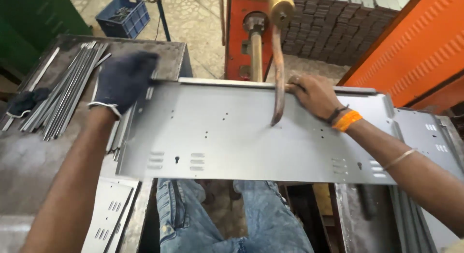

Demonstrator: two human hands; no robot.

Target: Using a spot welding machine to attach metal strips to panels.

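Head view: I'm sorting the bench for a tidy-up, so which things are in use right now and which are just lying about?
In use:
- grey sheet-metal panel
- gloved left hand gripping its left end
- bare right hand on its far edge
- copper welder arm, tip on the panel

Lying about:
- metal strips
- blue crate
- spare dark glove

Speckled stone floor [193, 21] far off; blue crate [123, 15] far left; orange wall [415, 45] right; grey bench [29, 156] near left.

The left hand [123, 81], in a dark glove, is stretched forward with fingers curled down. The bare right hand [313, 94] grips with bent fingers, wrist banded.
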